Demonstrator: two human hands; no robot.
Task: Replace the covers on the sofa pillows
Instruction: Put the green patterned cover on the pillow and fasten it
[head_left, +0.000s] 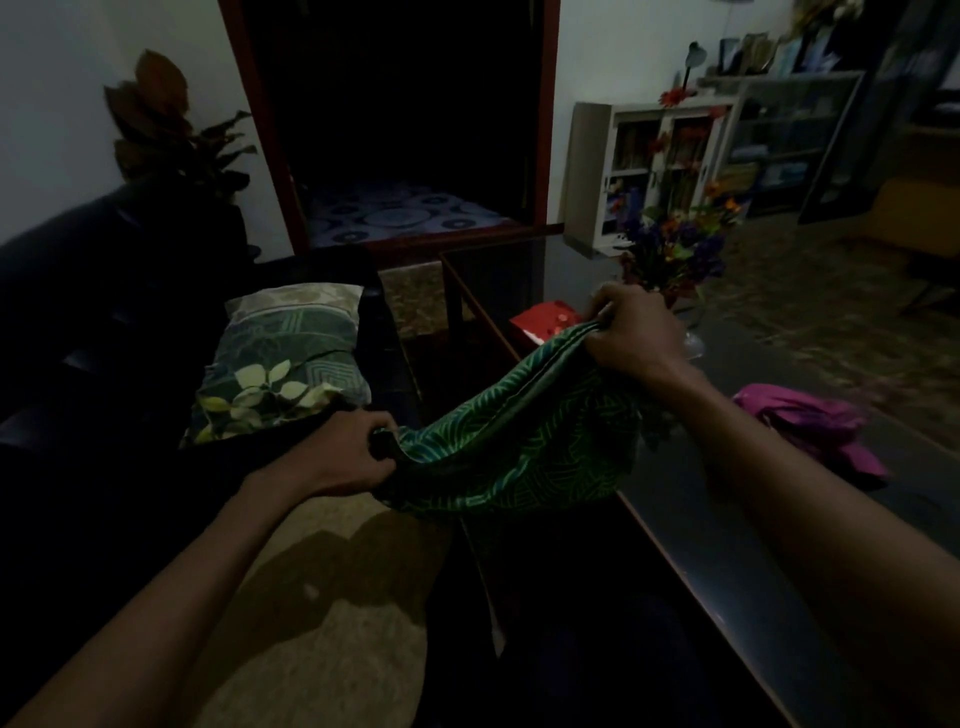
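Nearest, left hand (349, 451) curled tight round one end of the green patterned cover (519, 436); farther out and higher, right hand (631, 325) pinching the other end along its doubled edge. Cover stretched between the two, sagging in the middle, over the gap between sofa and the near edge of the dark glass table (737, 545). No pillow inside, by the slack look of it. Likely step: spreading or finding the cover's opening, ready for stuffing. Beyond the left hand, leaf-print pillow (283, 358) lying flat on the dark sofa (78, 312), apart from the cover. Next move probably: opening the mouth wide, then reaching left for that pillow, which means freeing one hand without losing the edge. On the table, pink cloth (821, 426) to the right, red packet (545, 319) and flower vase (675, 249) farther back.
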